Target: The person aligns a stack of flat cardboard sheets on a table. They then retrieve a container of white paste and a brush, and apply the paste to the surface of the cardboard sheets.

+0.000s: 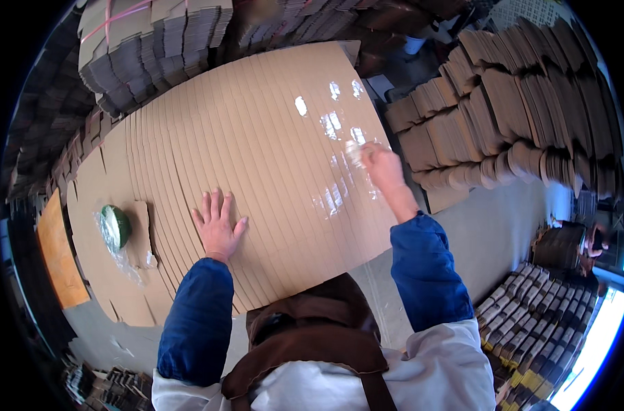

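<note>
A fanned stack of overlapping brown cardboard sheets (278, 164) lies in front of me. My left hand (219, 225) rests flat on the stack, fingers spread, holding nothing. Over at the right end, my right hand (382, 166) is closed on a small whitish thing (355, 155), too blurred to tell its kind, against the cardboard. Around it, shiny wet-looking white patches (331, 125) mark the sheets. Toward the left end sits a round green bowl-like thing (115, 227), partly covered by clear plastic film (123, 264), beside a loose cardboard piece (140, 229).
Tall cardboard stacks (154, 51) stand behind the sheets, one with a pink strap. More piles (504, 109) rise at the right. Bundled stacks (531, 329) sit on the floor at lower right. An orange-brown board (60, 253) is at far left. A person (595, 240) is at far right.
</note>
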`<state>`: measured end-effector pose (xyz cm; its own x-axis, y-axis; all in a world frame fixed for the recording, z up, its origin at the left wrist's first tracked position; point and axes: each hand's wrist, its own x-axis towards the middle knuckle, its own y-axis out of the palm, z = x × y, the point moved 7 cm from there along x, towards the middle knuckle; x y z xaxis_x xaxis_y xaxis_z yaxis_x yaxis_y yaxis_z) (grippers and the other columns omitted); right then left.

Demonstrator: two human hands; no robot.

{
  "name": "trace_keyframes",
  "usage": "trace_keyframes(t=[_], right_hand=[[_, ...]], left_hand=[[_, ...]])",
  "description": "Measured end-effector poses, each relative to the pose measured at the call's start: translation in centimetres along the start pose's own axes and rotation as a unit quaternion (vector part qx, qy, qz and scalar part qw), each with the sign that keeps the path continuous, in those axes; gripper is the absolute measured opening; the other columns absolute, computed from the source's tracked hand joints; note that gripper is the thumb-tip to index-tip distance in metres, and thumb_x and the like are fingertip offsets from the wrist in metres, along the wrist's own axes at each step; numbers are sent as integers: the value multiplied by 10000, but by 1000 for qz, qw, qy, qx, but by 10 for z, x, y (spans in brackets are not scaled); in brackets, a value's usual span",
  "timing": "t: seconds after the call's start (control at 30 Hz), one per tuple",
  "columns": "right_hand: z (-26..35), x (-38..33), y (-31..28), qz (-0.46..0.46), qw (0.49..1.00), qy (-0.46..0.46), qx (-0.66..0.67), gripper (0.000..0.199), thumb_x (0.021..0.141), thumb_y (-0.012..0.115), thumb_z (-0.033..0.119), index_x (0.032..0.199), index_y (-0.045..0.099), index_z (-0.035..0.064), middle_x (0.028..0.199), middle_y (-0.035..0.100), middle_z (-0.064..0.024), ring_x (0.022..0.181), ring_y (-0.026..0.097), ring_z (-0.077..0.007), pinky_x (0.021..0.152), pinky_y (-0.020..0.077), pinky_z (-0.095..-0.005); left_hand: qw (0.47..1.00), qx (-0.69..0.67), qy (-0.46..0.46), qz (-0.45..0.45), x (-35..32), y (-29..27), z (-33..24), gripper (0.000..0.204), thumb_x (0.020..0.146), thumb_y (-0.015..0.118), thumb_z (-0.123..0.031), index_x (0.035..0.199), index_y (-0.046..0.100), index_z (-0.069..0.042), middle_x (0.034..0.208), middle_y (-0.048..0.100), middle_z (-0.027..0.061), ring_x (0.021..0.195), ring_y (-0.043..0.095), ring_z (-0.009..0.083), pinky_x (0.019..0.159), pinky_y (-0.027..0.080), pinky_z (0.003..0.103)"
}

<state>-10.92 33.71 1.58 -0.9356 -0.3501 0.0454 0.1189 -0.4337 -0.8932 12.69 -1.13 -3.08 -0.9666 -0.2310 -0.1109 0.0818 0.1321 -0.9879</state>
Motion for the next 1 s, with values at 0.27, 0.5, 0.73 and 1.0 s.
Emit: trace_keyframes(t=[0.27,0.5,0.73,1.0], right_hand=[[-20,54,9,15,1000,-11,21,205,937,622,242,1050,691,86,1017,686,-222,883,672,-399,766,546,-481],[-48,120,-9,-22,990,-43,-135,201,946,585,211,1060,665,65,1017,678,-190,926,669,-396,805,543,-481],[136,109,23,96,904,27,416,245,1001,625,212,1088,666,-13,850,696,-46,758,643,-86,689,525,-234],[500,29,81,285,827,-146,463,230,971,673,149,1105,651,-37,891,708,-77,759,669,-109,722,570,-256]], left_hand=[[1000,-4,-9,6,2,-1,0,758,858,643,-535,1502,441,-189,1614,318,99,1515,216,357,1175,152,673],[999,-51,-15,13,0,-2,-2,756,830,686,-482,1481,466,-165,1619,311,117,1509,223,369,1179,145,665],[995,-100,-4,-6,-6,-14,13,715,894,594,-534,1489,454,-162,1604,338,108,1515,215,340,1173,156,679],[987,-153,22,-46,-14,-14,18,701,907,607,-491,1512,421,-190,1609,325,85,1507,224,322,1172,164,680]])
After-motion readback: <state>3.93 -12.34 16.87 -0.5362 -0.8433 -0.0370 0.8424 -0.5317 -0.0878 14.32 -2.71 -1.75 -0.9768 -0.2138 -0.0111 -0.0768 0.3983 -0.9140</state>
